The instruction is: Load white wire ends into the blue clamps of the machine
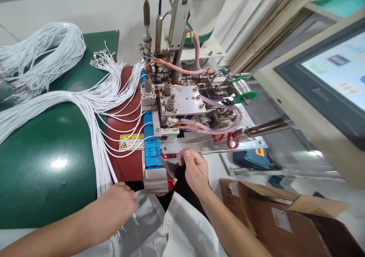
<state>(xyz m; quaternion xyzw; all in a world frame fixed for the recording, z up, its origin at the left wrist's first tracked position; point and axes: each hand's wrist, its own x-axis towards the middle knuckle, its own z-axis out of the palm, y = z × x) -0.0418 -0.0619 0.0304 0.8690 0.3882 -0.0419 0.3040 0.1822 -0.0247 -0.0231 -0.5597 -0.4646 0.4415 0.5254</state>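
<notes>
My left hand (115, 207) is closed at the front edge of the table, beside the hanging ends of a bundle of white cables (94, 135). One cable runs into its curled fingers, and a thin white end shows below them. My right hand (195, 169) is in a pinch near a small red light (165, 156); whatever sits between the fingertips is too small to make out. Left of it is a row of blue fixture blocks (152, 150) on the machine (185, 101). Several single cables from the bundle lead into these blocks.
A coil of white cables (57, 48) lies on the green table (42, 165). At the right are a tilted touch screen (336, 63) and an open cardboard box (279, 219). Near the machine's back stands a green-rimmed wire spool (242, 90). A yellow warning label (131, 142) marks the red surface.
</notes>
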